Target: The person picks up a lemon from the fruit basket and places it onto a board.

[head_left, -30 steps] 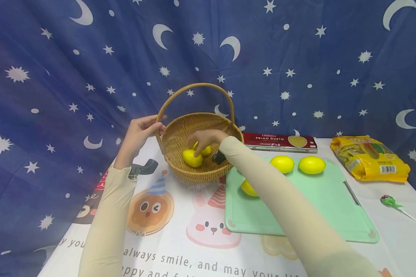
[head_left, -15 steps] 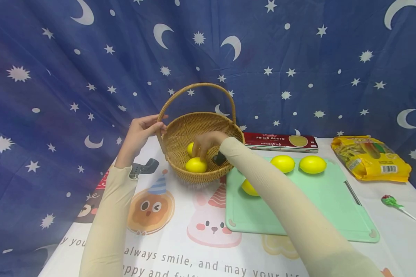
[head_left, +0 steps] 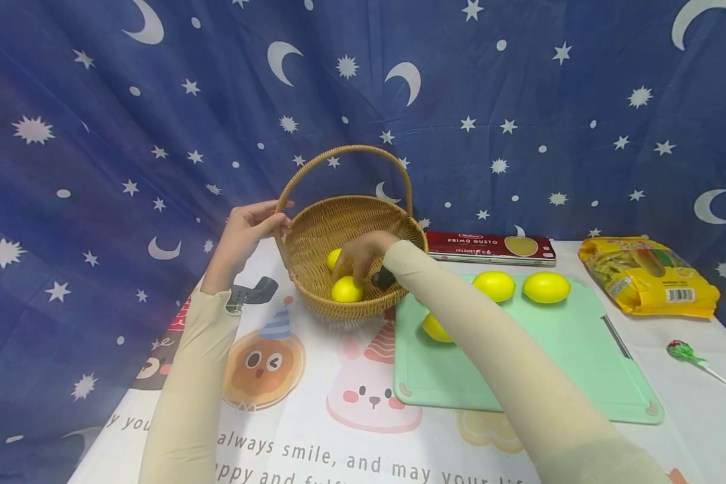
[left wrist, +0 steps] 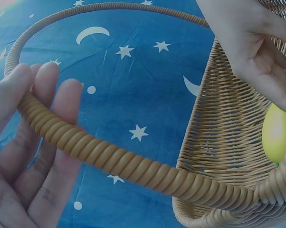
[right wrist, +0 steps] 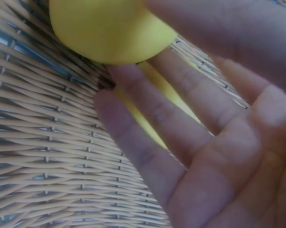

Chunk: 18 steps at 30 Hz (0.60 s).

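Note:
A wicker basket (head_left: 314, 228) leans with its opening toward me. On its handle (head_left: 353, 148), my left hand (head_left: 242, 235) grips the left side; the left wrist view shows those fingers (left wrist: 45, 85) curled round the handle (left wrist: 109, 156). My right hand (head_left: 363, 254) reaches down inside the basket. Its thumb and fingertips hold the front lemon (head_left: 347, 291), seen close up as a yellow lemon (right wrist: 105, 28) in the right wrist view. Behind the fingers lies another lemon (head_left: 333, 258), partly covered.
Right of the basket lies a green cutting board (head_left: 556, 356) bearing lemons (head_left: 546, 288), one partly hidden by the right sleeve. Behind it are red spaghetti packs (head_left: 490, 247). A yellow bag (head_left: 653, 279) and a lollipop (head_left: 686, 353) lie further right. A blue curtain (head_left: 490, 87) hangs behind.
Inside the basket, the front lemon has shifted slightly right and toward the near rim with my right hand. The other lemon now shows left of the fingers. My left hand has stayed on the handle.

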### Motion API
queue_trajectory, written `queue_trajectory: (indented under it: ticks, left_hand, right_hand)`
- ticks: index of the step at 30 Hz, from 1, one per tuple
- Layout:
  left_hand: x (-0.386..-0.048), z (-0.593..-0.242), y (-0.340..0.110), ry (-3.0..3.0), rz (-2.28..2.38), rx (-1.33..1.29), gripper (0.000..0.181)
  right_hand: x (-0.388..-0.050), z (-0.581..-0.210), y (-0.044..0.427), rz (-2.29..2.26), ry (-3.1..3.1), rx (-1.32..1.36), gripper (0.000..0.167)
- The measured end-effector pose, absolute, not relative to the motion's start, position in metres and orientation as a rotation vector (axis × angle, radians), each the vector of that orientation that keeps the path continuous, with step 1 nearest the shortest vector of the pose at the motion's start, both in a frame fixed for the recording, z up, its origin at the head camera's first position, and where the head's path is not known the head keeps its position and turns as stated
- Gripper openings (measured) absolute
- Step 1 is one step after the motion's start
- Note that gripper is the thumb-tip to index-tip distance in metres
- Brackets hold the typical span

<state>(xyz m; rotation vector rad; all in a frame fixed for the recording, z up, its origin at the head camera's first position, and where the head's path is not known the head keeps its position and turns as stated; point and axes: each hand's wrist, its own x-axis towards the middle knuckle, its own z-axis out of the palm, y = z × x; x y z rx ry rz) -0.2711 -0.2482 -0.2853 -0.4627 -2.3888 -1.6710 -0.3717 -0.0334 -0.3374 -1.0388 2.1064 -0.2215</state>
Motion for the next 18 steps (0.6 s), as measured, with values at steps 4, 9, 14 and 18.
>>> queue_trajectory:
  ticks: [4,9,14,18]
  left_hand:
    - [-0.2711,-0.2851,-0.2481,-2.386,-1.677,-0.462,0.036]
    - [-0.2713,-0.2848,-0.2479,-2.388,-1.684,-0.470,0.039]
    - [-0.2715,-0.2853,-0.2479,-2.389,-1.683,-0.480,0.038]
    - [-0.2721,-0.2855,-0.2476,-2.389,-1.681,-0.488,0.038]
  right_hand:
    - [-0.3726,-0.3375,-0.0334,-0.121,2.133,-1.134,0.049]
    - [-0.3704,-0.3366,-0.0328,-0.171,2.072,-1.005,0.047]
    - [-0.3660,-0.3362,-0.0312,-0.226,2.033,-0.811,0.049]
    - [-0.3654,-0.3379,-0.0303,-0.278,2.003,-0.731,0.052]
